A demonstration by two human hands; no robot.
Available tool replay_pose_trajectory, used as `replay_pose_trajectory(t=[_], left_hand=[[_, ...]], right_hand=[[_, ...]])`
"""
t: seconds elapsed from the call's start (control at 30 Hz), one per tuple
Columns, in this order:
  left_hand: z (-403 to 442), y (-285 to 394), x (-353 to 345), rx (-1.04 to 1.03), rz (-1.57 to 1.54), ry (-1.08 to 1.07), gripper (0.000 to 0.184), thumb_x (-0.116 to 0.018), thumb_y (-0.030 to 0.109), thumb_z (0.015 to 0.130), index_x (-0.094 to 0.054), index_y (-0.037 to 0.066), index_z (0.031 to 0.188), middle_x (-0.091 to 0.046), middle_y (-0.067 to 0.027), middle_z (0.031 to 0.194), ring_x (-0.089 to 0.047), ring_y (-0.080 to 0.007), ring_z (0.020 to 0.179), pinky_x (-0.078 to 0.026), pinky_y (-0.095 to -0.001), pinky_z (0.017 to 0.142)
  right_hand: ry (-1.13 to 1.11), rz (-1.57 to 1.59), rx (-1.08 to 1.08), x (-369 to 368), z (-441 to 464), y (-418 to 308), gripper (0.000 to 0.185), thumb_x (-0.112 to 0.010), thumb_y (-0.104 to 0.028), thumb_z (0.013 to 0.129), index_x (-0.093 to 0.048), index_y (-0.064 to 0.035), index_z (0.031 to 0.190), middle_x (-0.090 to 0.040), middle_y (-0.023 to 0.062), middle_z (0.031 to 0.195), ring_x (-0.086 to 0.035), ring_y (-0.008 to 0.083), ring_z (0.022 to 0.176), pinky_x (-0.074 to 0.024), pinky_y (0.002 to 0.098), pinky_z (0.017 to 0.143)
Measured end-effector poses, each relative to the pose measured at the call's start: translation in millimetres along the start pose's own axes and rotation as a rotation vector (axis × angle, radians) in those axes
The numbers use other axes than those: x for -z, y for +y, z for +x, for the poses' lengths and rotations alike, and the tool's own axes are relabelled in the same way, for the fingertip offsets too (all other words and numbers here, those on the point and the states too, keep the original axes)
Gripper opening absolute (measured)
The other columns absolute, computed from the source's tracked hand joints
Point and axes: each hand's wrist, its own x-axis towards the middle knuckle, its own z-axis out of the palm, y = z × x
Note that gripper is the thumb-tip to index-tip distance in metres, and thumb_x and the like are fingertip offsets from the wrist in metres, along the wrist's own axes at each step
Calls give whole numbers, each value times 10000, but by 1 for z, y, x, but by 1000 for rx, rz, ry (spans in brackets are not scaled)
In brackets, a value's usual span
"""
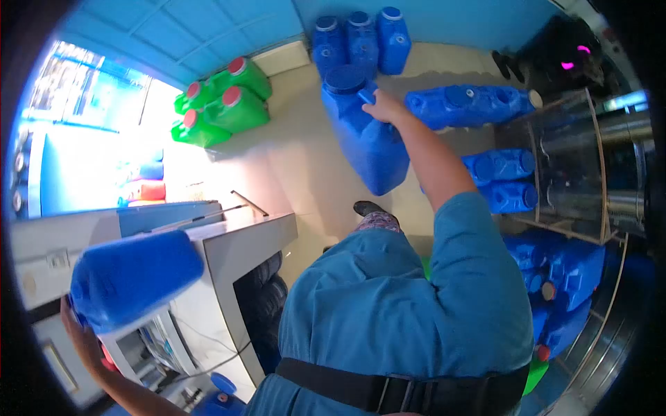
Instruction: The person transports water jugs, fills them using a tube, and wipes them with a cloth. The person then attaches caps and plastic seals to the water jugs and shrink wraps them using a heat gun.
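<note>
A large blue jug (pixel 368 145) with a dark blue lid hangs or stands in front of me, tilted. My right hand (pixel 381 107) is closed round its handle near the top. At the far left, another blue jug (pixel 139 277) lies sideways above the white counter (pixel 253 236). My left hand (pixel 73 319) is at that jug's outer end, partly hidden behind it, and its fingers cannot be made out.
Green jugs with red caps (pixel 236 111) stand by the wall at upper left. Three blue jugs (pixel 361 45) stand at the top. More blue jugs (pixel 465 104) stand at right, beside a clear-panelled rack (pixel 572 166). A bright doorway opens at left.
</note>
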Motion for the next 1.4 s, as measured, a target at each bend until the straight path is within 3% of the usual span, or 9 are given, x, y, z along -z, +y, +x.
replay_pose_trajectory(t=[0.17, 0.2, 0.27, 0.3, 0.33, 0.5, 0.7, 0.9, 1.4], left_hand=[[-41, 28, 49, 218, -144, 751, 351, -548, 82, 971, -554, -13, 1310, -614, -183, 1276, -605, -307, 1165, -469, -431, 1026], [-30, 149, 46, -131, -345, 992, 441, -688, 270, 937, -455, -36, 1154, -592, -114, 960, -622, -209, 813, -540, -338, 681], [-38, 221, 33, 561, -508, 717, 335, -579, 156, 983, -581, -67, 1233, -664, -189, 1146, -647, -327, 1054, -498, -423, 963], [-22, 222, 17, -244, -289, 525, 364, -594, 185, 980, -556, -68, 1239, -646, -187, 1126, -630, -306, 1026, -495, -396, 924], [-31, 245, -20, -356, -489, 559, 357, -608, 115, 958, -524, -47, 1265, -626, -169, 1119, -601, -277, 1016, -475, -379, 912], [-31, 381, -84, -122, -846, -196, 378, -600, -75, 865, -527, -37, 1235, -624, -119, 1002, -590, -191, 928, -470, -320, 863], [-67, 418, -154, 235, -953, -616, 495, -642, 4, 885, -457, 6, 1345, -650, -87, 957, -618, -139, 851, -496, -274, 792], [-78, 421, -184, 226, -512, -1080, 569, -689, 66, 881, -418, 18, 1378, -695, -103, 966, -680, -179, 859, -540, -302, 777], [-50, 466, -235, 643, -609, -1310, 493, -665, 147, 941, -442, 43, 1368, -691, -132, 1046, -666, -206, 937, -536, -348, 824]], right_hand=[[102, 524, -39, -43, -22, 32, 555, -773, -303, 777, -611, -23, 1227, -566, 214, 1342, -549, 349, 1246, -433, 417, 1044], [110, 524, -50, -43, -29, 32, 555, -773, -303, 777, -611, -23, 1227, -566, 214, 1342, -549, 349, 1246, -433, 417, 1044], [-182, 702, 52, -43, -40, 29, 637, -816, -305, 730, -596, -54, 1273, -586, 203, 1316, -553, 327, 1229, -440, 408, 1029], [-174, 703, 46, -46, -42, 30, 637, -816, -305, 730, -596, -54, 1273, -586, 203, 1316, -553, 327, 1229, -440, 408, 1029], [-291, 735, -13, -49, -44, 31, 685, -841, -310, 712, -578, -86, 1304, -570, 195, 1331, -534, 328, 1244, -434, 405, 1030], [-433, 693, -196, -59, -45, 49, 817, -898, -288, 647, -536, -129, 1362, -552, 184, 1352, -505, 323, 1277, -428, 416, 1036], [-325, 490, -274, -125, -1, 145, 954, -887, -293, 553, -490, -52, 1385, -556, 215, 1355, -527, 355, 1272, -439, 401, 1056], [-164, 628, -448, -161, 21, 254, 871, -849, -282, 563, -520, -35, 1330, -582, 212, 1312, -563, 354, 1218, -449, 405, 1038], [398, -49, -843, -88, 57, 506, 797, -744, -354, 779, -401, -39, 1426, -493, 291, 1323, -496, 453, 1182, -429, 507, 1026]])
